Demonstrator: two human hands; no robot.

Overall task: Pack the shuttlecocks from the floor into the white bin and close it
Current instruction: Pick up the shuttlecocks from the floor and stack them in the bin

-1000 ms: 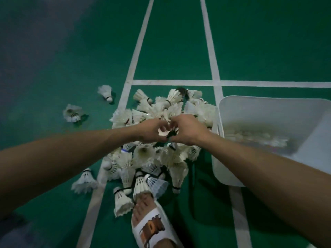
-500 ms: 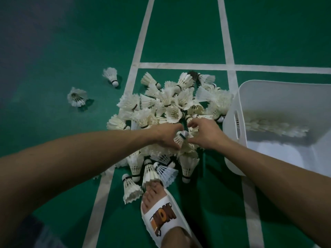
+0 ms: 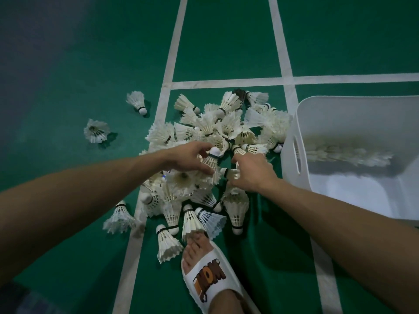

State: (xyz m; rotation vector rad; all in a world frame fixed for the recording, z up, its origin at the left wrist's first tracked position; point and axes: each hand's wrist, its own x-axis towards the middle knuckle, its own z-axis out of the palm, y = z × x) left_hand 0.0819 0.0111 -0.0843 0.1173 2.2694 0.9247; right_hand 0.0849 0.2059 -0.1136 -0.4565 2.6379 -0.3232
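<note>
A heap of white feather shuttlecocks [image 3: 217,132] lies on the green court floor, left of the white bin [image 3: 292,141]. The bin stands open at the right and holds a row of stacked shuttlecocks [image 3: 347,152] along its far side. My left hand [image 3: 188,159] holds a shuttlecock [image 3: 212,159] with its cork tip up, over the middle of the heap. My right hand [image 3: 251,173] grips another shuttlecock [image 3: 229,173] just beside it, close to the bin's left wall. No lid is in view.
Two stray shuttlecocks [image 3: 137,102] [image 3: 96,131] lie apart at the left of the heap. My foot in a white slipper [image 3: 206,282] stands just below the pile, touching the nearest shuttlecocks. White court lines [image 3: 226,81] cross the floor.
The hands have drawn slightly apart, each now with its own shuttlecock. The view has shifted, so the pile and the bin sit differently in the frame.
</note>
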